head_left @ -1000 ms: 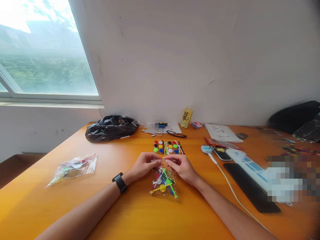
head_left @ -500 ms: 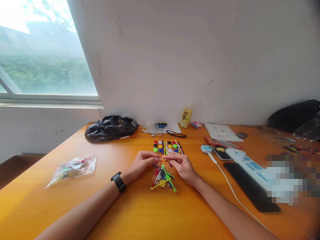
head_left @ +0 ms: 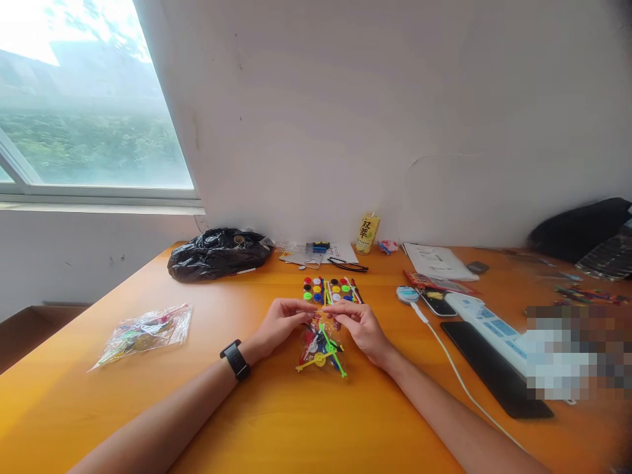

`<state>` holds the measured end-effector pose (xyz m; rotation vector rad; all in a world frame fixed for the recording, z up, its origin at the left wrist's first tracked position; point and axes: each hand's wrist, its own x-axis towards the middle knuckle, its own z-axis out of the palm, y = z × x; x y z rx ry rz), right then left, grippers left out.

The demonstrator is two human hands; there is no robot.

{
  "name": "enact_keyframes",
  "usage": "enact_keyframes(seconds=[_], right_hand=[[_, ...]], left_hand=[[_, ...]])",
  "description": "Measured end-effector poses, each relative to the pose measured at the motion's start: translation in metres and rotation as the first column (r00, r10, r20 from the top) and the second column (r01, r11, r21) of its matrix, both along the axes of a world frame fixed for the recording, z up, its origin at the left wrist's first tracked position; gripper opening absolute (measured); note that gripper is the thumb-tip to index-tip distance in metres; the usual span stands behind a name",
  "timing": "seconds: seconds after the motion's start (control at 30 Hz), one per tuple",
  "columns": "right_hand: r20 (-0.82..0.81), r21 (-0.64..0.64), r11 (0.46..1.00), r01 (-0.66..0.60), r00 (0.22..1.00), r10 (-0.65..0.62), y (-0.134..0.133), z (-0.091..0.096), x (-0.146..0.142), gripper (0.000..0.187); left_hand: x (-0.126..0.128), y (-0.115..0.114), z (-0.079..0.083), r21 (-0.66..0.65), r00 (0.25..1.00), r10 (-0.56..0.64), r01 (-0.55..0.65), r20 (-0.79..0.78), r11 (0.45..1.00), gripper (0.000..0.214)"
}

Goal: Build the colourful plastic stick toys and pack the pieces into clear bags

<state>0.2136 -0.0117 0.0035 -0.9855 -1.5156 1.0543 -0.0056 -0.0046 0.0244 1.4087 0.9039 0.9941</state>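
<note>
Both hands have drawn closer together over the last 1 second. The left hand (head_left: 282,322) and the right hand (head_left: 360,327) were spread along the top edge of the small clear plastic bag of coloured plastic sticks and discs (head_left: 320,350), and now their fingertips almost meet at its middle. The bag has also crept a little away from the person and looks shorter, its lower end bunched rather than lying flat.

Each hand is closed in a narrow pinch, thumb against forefinger, on the bag's top strip. The other fingers are curled loosely and rest on the orange wooden table (head_left: 276,428). As I judge it, the grip has gone from stretching the mouth wide to working on 1 spot of it. Whether the mouth is open or sealed is too small to tell. The bag lies on the table between the 2 wrists, directly in front of the person.

Just beyond the fingertips sits a neat cluster of coloured round discs and thin sticks (head_left: 332,289), apart from the bag. A black wristband (head_left: 236,360) is on the left wrist. A second clear bag of coloured parts (head_left: 144,332) lies well to the left, and a white power strip (head_left: 494,327) to the right.
</note>
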Motion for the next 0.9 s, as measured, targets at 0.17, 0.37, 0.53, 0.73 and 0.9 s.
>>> enact_keyframes(seconds=[0.17, 0.37, 0.53, 0.73, 0.9], right_hand=[[0.029, 0.009, 1.0, -0.015, 0.999, 0.015, -0.002, 0.001, 0.002, 0.023], [0.047, 0.02, 0.999, -0.047, 0.998, 0.046, -0.005, 0.007, 0.002, 0.024], [0.097, -0.04, 0.998, -0.051, 0.994, 0.054, -0.003, 0.003, -0.002, 0.034], [0.157, 0.008, 0.996, -0.085, 0.984, 0.083, -0.004, 0.0, -0.002, 0.028], [0.193, -0.017, 0.995, -0.097, 0.976, 0.099, -0.006, 0.002, -0.001, 0.028]], left_hand=[[-0.001, -0.001, 0.002, -0.059, 1.0, 0.014, -0.014, -0.013, 0.998, 0.023], [-0.001, -0.006, 0.012, 0.002, 0.998, -0.047, 0.047, -0.048, 0.999, 0.035], [0.002, -0.007, 0.013, 0.046, 0.995, -0.08, 0.083, -0.053, 0.996, 0.042], [0.002, -0.005, 0.005, 0.161, 0.979, -0.143, 0.166, -0.146, 0.973, 0.041], [0.0, -0.002, -0.003, 0.133, 0.972, -0.127, 0.155, -0.197, 0.979, 0.042]])
